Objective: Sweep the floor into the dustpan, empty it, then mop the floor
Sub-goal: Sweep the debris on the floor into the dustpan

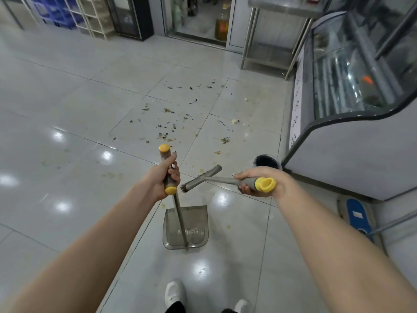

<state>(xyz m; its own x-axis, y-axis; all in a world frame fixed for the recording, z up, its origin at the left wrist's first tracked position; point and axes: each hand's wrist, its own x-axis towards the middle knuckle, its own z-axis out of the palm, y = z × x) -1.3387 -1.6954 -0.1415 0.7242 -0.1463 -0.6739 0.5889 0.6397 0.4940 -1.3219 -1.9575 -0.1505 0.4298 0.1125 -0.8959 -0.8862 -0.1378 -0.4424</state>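
the translucent grey dustpan (191,231) at lower centre looks empty, its flat open mouth facing up the frame toward the debris (180,123), a loose scatter of dark husks and pale crumbs on the glossy light floor tiles (67,98) at centre; whether the pan touches the floor cannot be told. in the doorway at the top a clear bottle (222,26) holds yellowish liquid, and the curved glass display case (349,86) along the right edge has something orange inside, too blurred to name. the left hand (165,177) is wrapped round the dustpan's grey grip between its two yellow caps, with the thin metal stem running down from the fist to the pan's back wall. the right hand (255,180) clasps the grey handle of the broom (200,178) just below its yellow end cap, the shaft pointing left across the frame so the bristled grey head sits just beside the left hand. a blue flat mop (357,215) lies at lower right under the case, a steel table (270,30) stands at upper right, and white shoes (174,292) show at the bottom edge
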